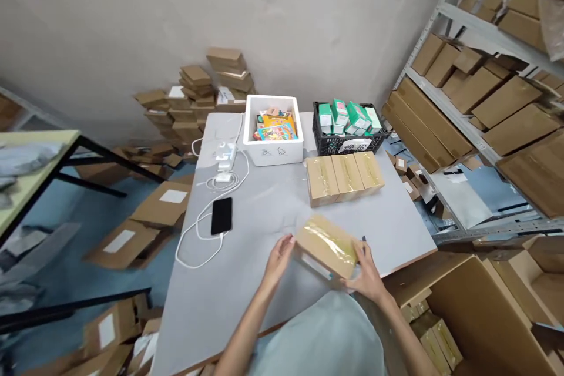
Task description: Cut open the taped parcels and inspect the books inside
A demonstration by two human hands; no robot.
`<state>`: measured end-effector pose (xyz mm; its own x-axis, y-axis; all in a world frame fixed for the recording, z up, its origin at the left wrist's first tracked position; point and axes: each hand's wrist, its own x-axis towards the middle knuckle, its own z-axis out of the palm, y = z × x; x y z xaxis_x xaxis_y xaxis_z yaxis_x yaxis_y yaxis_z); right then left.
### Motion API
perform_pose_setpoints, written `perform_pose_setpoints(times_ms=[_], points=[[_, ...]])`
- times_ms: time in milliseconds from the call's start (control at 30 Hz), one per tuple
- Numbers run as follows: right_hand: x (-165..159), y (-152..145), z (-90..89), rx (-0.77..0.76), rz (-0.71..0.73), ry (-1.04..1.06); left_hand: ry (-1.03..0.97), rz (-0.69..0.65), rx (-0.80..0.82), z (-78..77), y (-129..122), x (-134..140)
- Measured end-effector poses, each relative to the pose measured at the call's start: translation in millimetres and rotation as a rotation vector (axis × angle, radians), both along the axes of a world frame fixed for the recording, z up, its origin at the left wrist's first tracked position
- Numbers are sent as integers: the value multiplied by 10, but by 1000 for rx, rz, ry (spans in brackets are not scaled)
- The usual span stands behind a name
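Observation:
A small cardboard box [324,241], sealed with shiny clear tape, is tilted just above the front of the grey table [259,205]. My right hand [366,273] grips its right end, thumb on the near side and fingers over the far edge. At the opposite end, my left hand [278,257] presses curled fingers against the left corner. A white label shows on the near side of the box, slightly blurred. Just behind it stand three similar taped boxes [346,175] in a row.
A white foam box [274,155] with colourful packets and a black crate [348,144] of green-white cartons stand at the back. A phone [221,215] with a white cable lies left. Right are a shelf [445,94] of cartons and a large open carton [493,311]. Flattened boxes cover the left floor.

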<state>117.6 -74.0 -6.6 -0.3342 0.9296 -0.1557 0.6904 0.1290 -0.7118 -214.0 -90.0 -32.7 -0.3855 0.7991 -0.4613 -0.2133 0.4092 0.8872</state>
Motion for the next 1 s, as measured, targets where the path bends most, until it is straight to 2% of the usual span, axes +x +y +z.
perform_pose_setpoints(times_ms=[100,167,233,333,400,467,600,700,800,1000], points=[[-508,188,91,-109,332,-119,68,81,1,-129,-279,-384],[-732,325,91,-116,492,-213,95,101,-18,-209,-480,-518],[-852,450,36,-87,594,-293,110,125,-42,-288,-669,-551],[-871,579,-109,-58,631,-349,122,151,-62,-411,-875,-469],[-847,621,-207,-67,585,-327,140,152,-67,-491,-931,-395],[-874,648,-292,-69,476,-259,170,150,-72,-559,-903,-354],[-1172,719,-452,6,169,-121,280,149,-66,-645,-638,-378],[-1431,764,-573,19,-6,-128,379,119,-14,-674,-409,-377],[-1518,757,-665,13,-62,-180,442,85,35,-699,-308,-307],[-1450,677,-690,8,-102,-274,643,65,78,-688,-365,-223]])
